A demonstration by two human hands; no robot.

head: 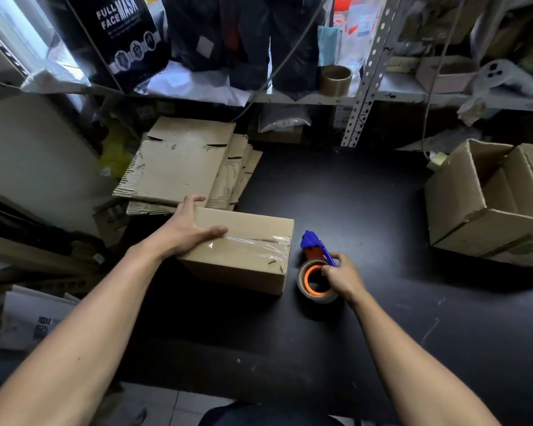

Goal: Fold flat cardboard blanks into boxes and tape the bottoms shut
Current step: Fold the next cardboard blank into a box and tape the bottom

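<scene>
A folded cardboard box (243,256) lies on the black table (382,302), its top face sealed along the seam with clear tape. My left hand (188,229) rests on the box's left end, fingers spread over the far edge and thumb on the tape. To the right of the box, my right hand (340,275) grips a tape dispenser (316,262) with a blue handle and an orange core inside a brown tape roll; it stands on the table. A stack of flat cardboard blanks (182,170) lies behind the box at the left.
Finished open boxes (486,204) stand at the table's right edge. A shelf behind holds a spare tape roll (336,79), bags and a white game controller (502,76). A perforated metal post (363,87) rises at the back. Cardboard and papers pile up on the left.
</scene>
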